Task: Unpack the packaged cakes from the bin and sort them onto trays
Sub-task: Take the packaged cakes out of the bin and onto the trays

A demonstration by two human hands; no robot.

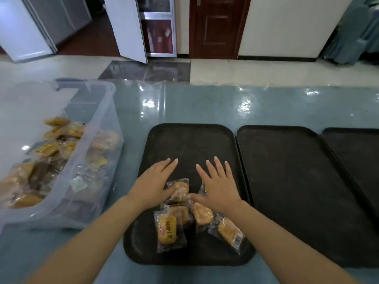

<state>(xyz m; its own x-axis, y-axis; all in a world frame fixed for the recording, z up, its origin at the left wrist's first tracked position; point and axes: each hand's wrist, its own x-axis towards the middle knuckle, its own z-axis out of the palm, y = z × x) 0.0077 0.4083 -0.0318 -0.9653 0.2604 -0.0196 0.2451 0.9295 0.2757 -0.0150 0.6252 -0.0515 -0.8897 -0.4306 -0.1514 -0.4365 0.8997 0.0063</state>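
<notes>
Two bare forearms reach in from the lower edge over a glossy blue-grey counter. The left hand and right hand lie flat over the near half of a black rectangular plastic tray, fingers straight and spread, gripping nothing. Between and under the palms sits a loose cluster of golden cakes in clear plastic wrappers; the left thumb touches the topmost packet, the right palm covers another. One packet with a red logo lies nearest the front rim. A second black tray sits just beside the first on the right, with a third black tray beyond it. On the left stands a translucent plastic bin holding more wrapped cakes.
</notes>
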